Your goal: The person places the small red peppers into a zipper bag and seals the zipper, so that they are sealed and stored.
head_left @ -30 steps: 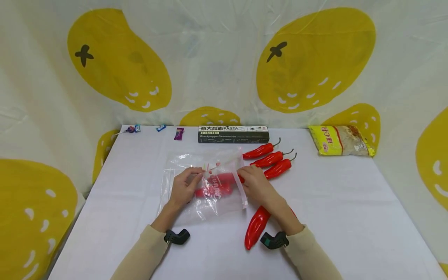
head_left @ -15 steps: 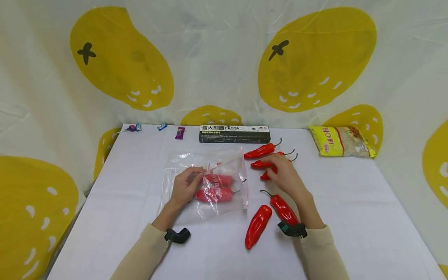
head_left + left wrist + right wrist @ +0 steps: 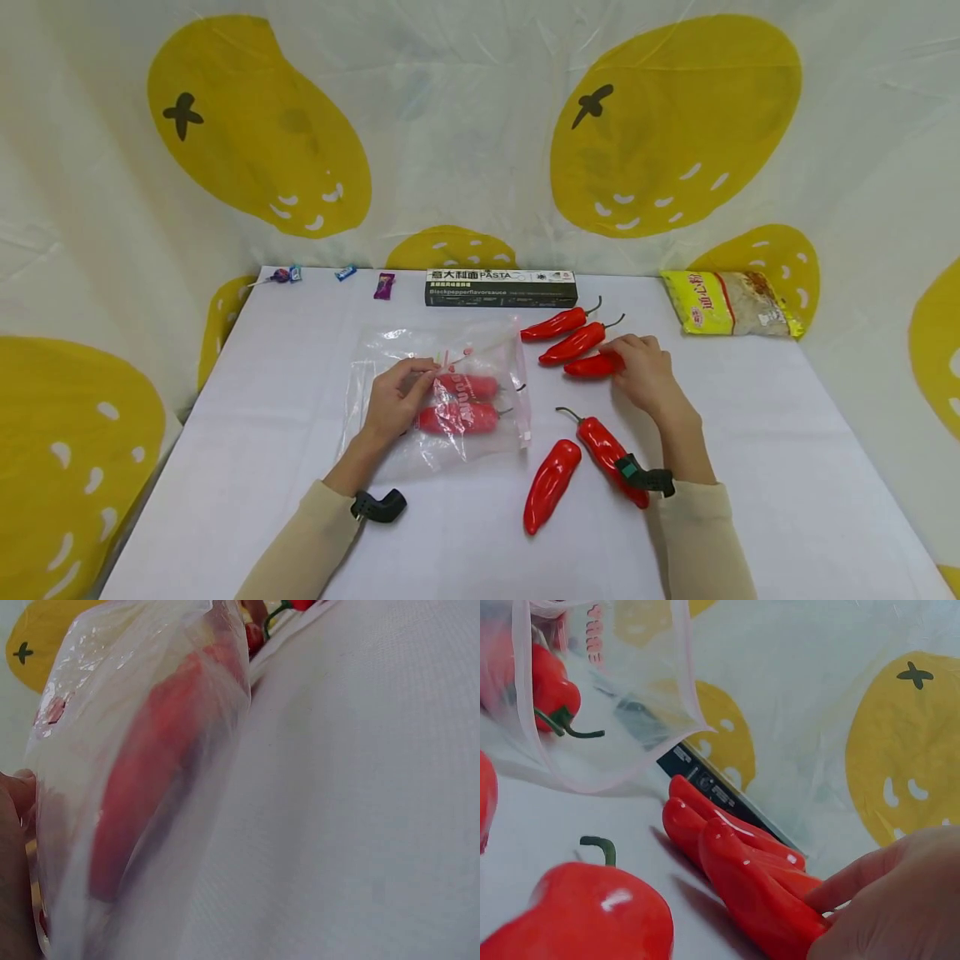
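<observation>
My left hand pinches the upper layer of a clear zip bag that lies with its mouth to the right. Inside the bag are two red chili peppers, one also visible as a blurred red pepper in the left wrist view. In the right wrist view the bag's mouth gapes, showing a green stem. My right hand grips the stem end of the nearest chili pepper in a group of three; its fingers hide the stem. Beside it lie the middle pepper and the far pepper.
Closer to me are two more chili peppers, one stemless pepper and one stemmed pepper below my right wrist. Along the back stand a pasta box, a yellow food packet, a purple candy and a lollipop.
My right hand has left the bag's mouth, moved right over the loose peppers and taken hold of the nearest one's stem end. My left hand has stayed on the bag.
</observation>
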Available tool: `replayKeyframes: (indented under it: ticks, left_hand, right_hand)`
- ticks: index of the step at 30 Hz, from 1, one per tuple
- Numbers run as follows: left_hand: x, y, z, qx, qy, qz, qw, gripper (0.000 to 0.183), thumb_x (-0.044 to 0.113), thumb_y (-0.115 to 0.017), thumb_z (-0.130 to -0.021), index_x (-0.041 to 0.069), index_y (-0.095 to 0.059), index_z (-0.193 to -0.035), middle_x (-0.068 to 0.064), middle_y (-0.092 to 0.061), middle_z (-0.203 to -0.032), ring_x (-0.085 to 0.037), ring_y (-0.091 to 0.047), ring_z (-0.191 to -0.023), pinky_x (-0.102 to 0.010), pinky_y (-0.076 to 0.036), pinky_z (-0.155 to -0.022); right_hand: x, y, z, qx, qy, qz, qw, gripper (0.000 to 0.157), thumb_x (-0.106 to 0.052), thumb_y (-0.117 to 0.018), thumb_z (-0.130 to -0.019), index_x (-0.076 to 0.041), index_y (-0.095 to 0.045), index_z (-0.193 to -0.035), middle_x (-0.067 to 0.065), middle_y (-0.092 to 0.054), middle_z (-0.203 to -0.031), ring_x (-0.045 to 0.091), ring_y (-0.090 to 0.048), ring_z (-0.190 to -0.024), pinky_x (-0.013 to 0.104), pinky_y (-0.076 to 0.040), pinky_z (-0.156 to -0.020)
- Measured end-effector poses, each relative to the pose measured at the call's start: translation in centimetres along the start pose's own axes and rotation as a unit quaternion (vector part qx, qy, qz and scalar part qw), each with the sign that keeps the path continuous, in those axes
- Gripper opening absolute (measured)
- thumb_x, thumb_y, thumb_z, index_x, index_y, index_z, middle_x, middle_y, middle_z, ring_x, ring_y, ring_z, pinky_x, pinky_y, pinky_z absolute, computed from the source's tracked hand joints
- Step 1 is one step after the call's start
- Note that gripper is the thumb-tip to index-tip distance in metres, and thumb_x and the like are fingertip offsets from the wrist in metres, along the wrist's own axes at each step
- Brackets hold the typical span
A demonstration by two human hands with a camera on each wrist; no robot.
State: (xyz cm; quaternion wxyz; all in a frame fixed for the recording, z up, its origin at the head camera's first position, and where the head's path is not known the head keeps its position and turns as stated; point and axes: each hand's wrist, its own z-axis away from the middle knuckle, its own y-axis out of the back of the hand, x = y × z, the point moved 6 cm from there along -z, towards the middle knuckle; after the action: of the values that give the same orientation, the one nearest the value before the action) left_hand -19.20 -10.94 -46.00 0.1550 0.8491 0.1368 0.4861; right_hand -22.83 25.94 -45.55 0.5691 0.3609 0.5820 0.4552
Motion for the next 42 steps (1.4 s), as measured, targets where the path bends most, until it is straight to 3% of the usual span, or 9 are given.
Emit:
replayKeyframes:
  ticks: [8,13,16,19,23,27,32,36,42]
  left_hand:
    - [-0.1,0.1,0.0,0.001,0.002,-0.001,1.0,0.013,0.004,-0.062,-0.087,0.002,-0.065,-0.1,-0.012,-0.071,-0.101,-0.025,-0.066,-0.101,-0.032,-0.052,-0.092]
    - [-0.1,0.2,0.0,0.003,0.0,-0.006,1.0,0.013,0.004,-0.062,-0.088,0.002,-0.065,-0.101,-0.012,-0.071,-0.101,-0.025,-0.066,-0.101,-0.036,-0.053,-0.091]
    - [0.0,0.2,0.1,0.0,0.002,-0.006,1.0,0.014,0.005,-0.062,-0.088,0.002,-0.064,-0.102,-0.012,-0.071,-0.102,-0.025,-0.066,-0.102,-0.036,-0.053,-0.091]
    - [0.0,0.2,0.1,-0.003,0.0,-0.002,1.0,0.014,0.004,-0.062,-0.088,0.002,-0.064,-0.102,-0.012,-0.071,-0.102,-0.025,-0.066,-0.101,-0.033,-0.053,-0.092]
    - [0.2,0.2,0.1,-0.003,-0.008,0.006,0.9999,0.014,0.003,-0.062,-0.088,0.001,-0.064,-0.101,-0.013,-0.071,-0.101,-0.026,-0.066,-0.1,-0.027,-0.052,-0.093]
    - [0.4,0.3,0.0,-0.001,-0.015,0.016,0.9998,0.013,0.002,-0.062,-0.087,0.0,-0.064,-0.1,-0.013,-0.071,-0.1,-0.026,-0.066,-0.1,-0.025,-0.051,-0.094]
    - [0.5,0.3,-0.1,0.002,-0.024,0.022,0.9995,0.013,0.001,-0.062,-0.087,-0.001,-0.065,-0.099,-0.013,-0.071,-0.099,-0.026,-0.066,-0.1,-0.023,-0.05,-0.095]
    - [0.4,0.2,-0.2,0.002,-0.031,0.021,0.9993,0.013,0.0,-0.062,-0.086,-0.001,-0.065,-0.099,-0.014,-0.07,-0.098,-0.027,-0.066,-0.099,-0.024,-0.049,-0.095]
    - [0.4,0.3,-0.2,0.002,-0.031,0.021,0.9993,0.012,0.0,-0.062,-0.086,0.0,-0.065,-0.098,-0.014,-0.07,-0.097,-0.028,-0.066,-0.099,-0.023,-0.05,-0.093]
  right_hand:
    - [1.0,0.2,0.8,-0.053,-0.015,-0.008,0.998,0.045,-0.004,-0.066,-0.081,-0.008,-0.057,-0.125,0.02,-0.057,-0.121,0.039,-0.043,-0.114,0.059,-0.042,-0.096]
    - [-1.5,0.8,1.2,-0.065,0.013,-0.029,0.997,0.05,-0.011,-0.068,-0.082,-0.012,-0.054,-0.131,0.016,-0.058,-0.123,0.035,-0.046,-0.114,0.055,-0.047,-0.094]
    - [-4.7,0.6,1.4,-0.039,0.043,-0.012,0.998,0.054,-0.013,-0.073,-0.08,-0.012,-0.054,-0.131,0.014,-0.059,-0.124,0.033,-0.049,-0.114,0.051,-0.051,-0.092]
    - [-8.2,0.0,1.4,0.02,0.087,-0.002,0.996,0.055,-0.011,-0.076,-0.076,-0.01,-0.057,-0.127,0.013,-0.06,-0.122,0.031,-0.052,-0.114,0.047,-0.052,-0.091]
    - [-12.2,-1.6,1.6,0.08,0.168,-0.034,0.982,0.052,-0.008,-0.074,-0.078,-0.008,-0.057,-0.126,0.01,-0.057,-0.125,0.026,-0.052,-0.119,0.04,-0.052,-0.094]
    - [-14.1,-3.1,1.8,0.102,0.225,-0.04,0.968,0.047,-0.008,-0.073,-0.08,-0.011,-0.058,-0.125,0.007,-0.055,-0.127,0.021,-0.05,-0.122,0.036,-0.051,-0.097]
    - [-13.3,-2.3,1.7,0.102,0.189,-0.04,0.976,0.046,-0.012,-0.074,-0.078,-0.014,-0.06,-0.123,0.005,-0.055,-0.126,0.021,-0.047,-0.12,0.038,-0.052,-0.095]
    - [-11.6,-0.5,1.9,0.038,0.125,-0.074,0.989,0.047,-0.016,-0.072,-0.081,-0.016,-0.057,-0.125,0.004,-0.055,-0.126,0.022,-0.048,-0.119,0.042,-0.053,-0.092]
    - [-9.1,0.3,3.2,-0.048,0.079,-0.097,0.991,0.046,-0.022,-0.073,-0.08,-0.018,-0.058,-0.123,0.003,-0.061,-0.118,0.022,-0.056,-0.106,0.037,-0.058,-0.079]
